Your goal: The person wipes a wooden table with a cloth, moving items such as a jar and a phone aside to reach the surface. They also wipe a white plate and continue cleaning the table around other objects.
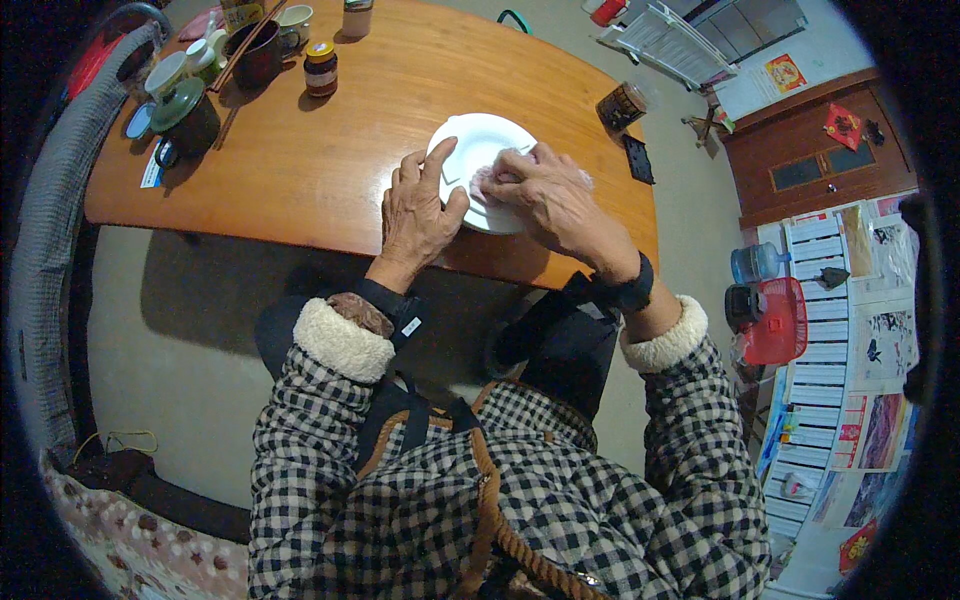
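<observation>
A white plate (475, 142) lies near the front edge of the wooden table (360, 165). My left hand (421, 202) is at the plate's left rim, with thumb and index finger curved over it; whether they grip the rim is hard to tell. In my right hand (551, 195) is a bunched, pale pinkish cloth (484, 184), pressed on the right part of the plate. Some of the cloth shows beyond the knuckles. The fingers and the cloth hide part of the plate's inside.
At the back left stand a dark mug (259, 60) with chopsticks (244, 49) across it, a green-lidded cup (184, 120) and a yellow-lidded jar (321, 71). A patterned cup (621, 106) and a black flat object (638, 159) are near the table's right edge.
</observation>
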A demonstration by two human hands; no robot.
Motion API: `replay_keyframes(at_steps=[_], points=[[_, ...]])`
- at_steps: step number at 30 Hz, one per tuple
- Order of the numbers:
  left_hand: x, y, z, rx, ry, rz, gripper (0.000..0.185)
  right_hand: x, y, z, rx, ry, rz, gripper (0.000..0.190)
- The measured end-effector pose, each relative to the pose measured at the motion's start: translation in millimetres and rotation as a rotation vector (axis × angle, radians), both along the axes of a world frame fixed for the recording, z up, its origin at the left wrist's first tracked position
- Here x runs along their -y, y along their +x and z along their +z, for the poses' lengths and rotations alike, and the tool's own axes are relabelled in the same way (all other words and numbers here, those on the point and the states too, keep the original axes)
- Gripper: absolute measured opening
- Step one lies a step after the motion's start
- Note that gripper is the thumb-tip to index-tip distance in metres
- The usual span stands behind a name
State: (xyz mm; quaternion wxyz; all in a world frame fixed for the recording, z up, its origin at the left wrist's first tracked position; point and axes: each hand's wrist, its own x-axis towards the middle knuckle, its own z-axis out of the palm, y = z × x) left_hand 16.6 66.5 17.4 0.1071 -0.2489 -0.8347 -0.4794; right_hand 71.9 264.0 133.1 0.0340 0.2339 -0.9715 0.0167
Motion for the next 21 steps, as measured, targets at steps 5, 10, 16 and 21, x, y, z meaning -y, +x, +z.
replay_keyframes(at_steps=[5, 10, 16, 21], points=[[-0.6, 0.0, -0.4, -0.002, 0.009, 0.002, 0.066, -15.2, 23.1, 7.4, 0.012, 0.023, -0.116, 0.039], [-0.4, 0.3, 0.5, 0.013, -0.021, 0.018, 0.065, -17.0, 20.4, 4.4, -0.045, 0.022, -0.221, 0.041], [-0.2, 0.9, 7.5, -0.005, -0.044, 0.048, 0.066, -6.0, -12.4, -9.5, -0.301, -0.050, -0.100, 0.032], [-0.3, 2.1, 9.5, -0.011, -0.058, 0.062, 0.065, -7.4, -30.0, -19.7, -0.277, 0.028, -0.079, 0.033]])
